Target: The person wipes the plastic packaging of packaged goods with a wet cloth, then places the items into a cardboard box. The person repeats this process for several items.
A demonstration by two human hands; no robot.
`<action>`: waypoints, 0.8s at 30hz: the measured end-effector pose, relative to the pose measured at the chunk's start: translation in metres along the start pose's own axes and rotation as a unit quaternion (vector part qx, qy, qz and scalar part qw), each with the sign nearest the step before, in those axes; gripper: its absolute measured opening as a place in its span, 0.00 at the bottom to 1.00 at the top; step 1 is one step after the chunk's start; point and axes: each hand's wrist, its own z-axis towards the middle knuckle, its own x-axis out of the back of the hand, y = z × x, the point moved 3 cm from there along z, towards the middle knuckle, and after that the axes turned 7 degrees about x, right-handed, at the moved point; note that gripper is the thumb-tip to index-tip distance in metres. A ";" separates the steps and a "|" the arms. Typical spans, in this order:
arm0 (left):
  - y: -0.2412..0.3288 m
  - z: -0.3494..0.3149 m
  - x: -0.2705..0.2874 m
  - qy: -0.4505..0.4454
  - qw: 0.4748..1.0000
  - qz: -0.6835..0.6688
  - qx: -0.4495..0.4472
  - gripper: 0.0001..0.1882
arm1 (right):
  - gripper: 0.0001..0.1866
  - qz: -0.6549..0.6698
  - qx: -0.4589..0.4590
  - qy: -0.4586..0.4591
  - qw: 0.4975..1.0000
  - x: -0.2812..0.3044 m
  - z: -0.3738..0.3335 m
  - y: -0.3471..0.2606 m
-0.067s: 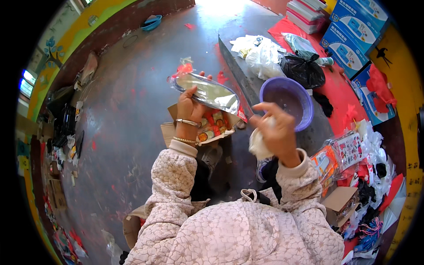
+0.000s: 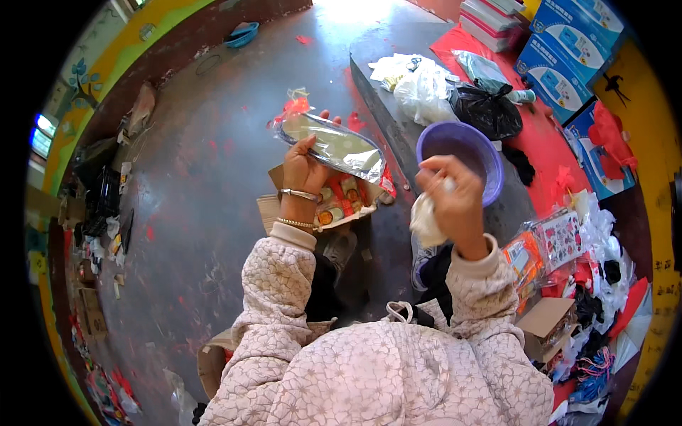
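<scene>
My left hand [image 2: 304, 170] is closed on a plastic-wrapped insole [image 2: 335, 148], long and rounded, pale green with a dark edge. Red shows at both ends of its shiny clear wrapper. To the right, my right hand [image 2: 457, 202] grips a bunched cream cloth [image 2: 426, 224], which hangs below the fingers, apart from the insole. Just beyond that hand is a purple basin [image 2: 496, 167], its inside partly covered by the hand. Under my left wrist sits an open cardboard carton [image 2: 268, 207] with red and yellow packets [image 2: 341, 202] inside.
White plastic bags [image 2: 423, 92] and a black bag [image 2: 490, 112] lie on the raised grey ledge [image 2: 376, 89] beyond the basin. Blue boxes [image 2: 558, 82] are stacked far right. Packets, bags and a small carton [image 2: 543, 319] crowd the near right. A blue basket [image 2: 243, 35] rests far left.
My right hand and the cloth have moved slightly right, away from the insole's end. The left hand keeps hold of the insole, nearly still.
</scene>
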 end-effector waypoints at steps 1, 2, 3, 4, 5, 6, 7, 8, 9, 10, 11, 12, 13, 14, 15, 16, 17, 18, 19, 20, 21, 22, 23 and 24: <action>-0.003 -0.002 -0.009 -0.030 0.999 0.016 -0.001 0.29 | 0.09 0.082 -0.051 0.037 0.995 0.004 0.006 0.020; -0.004 -0.005 -0.017 -0.059 0.998 0.033 -0.003 0.29 | 0.11 0.139 -0.120 0.011 0.983 0.009 0.014 0.025; -0.007 -0.006 -0.021 -0.075 0.997 0.030 0.013 0.31 | 0.13 0.189 -0.166 -0.021 0.968 0.007 0.017 0.034; -0.011 -0.009 -0.025 -0.082 0.995 0.042 0.028 0.32 | 0.15 0.237 -0.211 -0.054 0.947 0.003 0.017 0.044; -0.014 -0.010 -0.030 -0.090 0.994 0.055 0.039 0.34 | 0.16 0.241 -0.214 -0.121 0.939 -0.004 0.019 0.046; -0.016 -0.011 -0.032 -0.098 0.992 0.068 0.050 0.35 | 0.17 0.244 -0.216 -0.187 0.927 -0.013 0.019 0.046; -0.020 -0.009 -0.024 -0.092 0.990 0.041 0.095 0.37 | 0.18 0.211 -0.180 -0.240 0.930 -0.020 0.016 0.041; -0.023 -0.009 -0.027 -0.092 0.989 0.055 0.098 0.37 | 0.16 0.234 -0.216 -0.239 0.917 -0.029 0.011 0.041; -0.028 -0.010 -0.031 -0.093 0.988 0.070 0.101 0.37 | 0.14 0.253 -0.231 -0.285 0.895 -0.032 0.009 0.041; -0.030 -0.010 -0.034 -0.094 0.987 0.084 0.102 0.37 | 0.13 0.271 -0.246 -0.331 0.870 -0.035 0.008 0.041; -0.028 -0.008 -0.032 -0.113 0.981 0.109 0.113 0.39 | 0.07 0.255 -0.231 -0.316 0.884 -0.036 0.009 0.046; -0.025 -0.007 -0.029 -0.093 0.983 0.140 0.072 0.39 | 0.07 0.249 -0.230 -0.303 0.891 -0.036 0.009 0.048; -0.021 -0.006 -0.028 -0.072 0.982 0.171 0.030 0.40 | 0.07 0.243 -0.227 -0.291 0.897 -0.034 0.008 0.049; -0.017 -0.007 -0.026 -0.050 0.978 0.200 -0.014 0.40 | 0.07 0.237 -0.225 -0.281 0.902 -0.032 0.007 0.050; -0.014 -0.006 -0.021 -0.027 0.974 0.222 -0.027 0.38 | 0.07 0.206 -0.205 -0.281 0.915 -0.030 0.007 0.052; -0.010 -0.004 -0.014 -0.003 0.969 0.245 -0.040 0.37 | 0.07 0.209 -0.214 -0.287 0.910 -0.029 0.006 0.053; -0.007 -0.004 -0.010 0.023 0.963 0.265 -0.050 0.35 | 0.07 0.213 -0.226 -0.293 0.904 -0.028 0.003 0.055; -0.006 -0.003 -0.009 0.027 0.950 0.306 -0.053 0.32 | 0.07 0.217 -0.239 -0.298 0.898 -0.028 0.000 0.057; -0.004 -0.001 -0.009 0.031 0.936 0.347 -0.054 0.29 | 0.06 0.226 -0.248 -0.290 0.896 -0.028 -0.001 0.057; -0.003 0.000 -0.012 0.032 0.919 0.388 -0.054 0.26 | 0.07 0.252 -0.260 -0.280 0.889 -0.027 -0.001 0.057; -0.003 0.000 -0.014 0.041 0.928 0.364 -0.062 0.23 | 0.07 0.277 -0.271 -0.270 0.882 -0.027 -0.002 0.059; -0.003 -0.001 -0.016 0.050 0.937 0.340 -0.069 0.20 | 0.08 0.302 -0.281 -0.258 0.874 -0.026 -0.002 0.061; -0.003 -0.003 -0.017 0.062 0.944 0.316 -0.078 0.17 | 0.07 0.310 -0.289 -0.251 0.871 -0.027 -0.002 0.063; -0.002 -0.002 -0.015 0.065 0.959 0.265 -0.075 0.17 | 0.07 0.317 -0.297 -0.242 0.868 -0.029 -0.002 0.067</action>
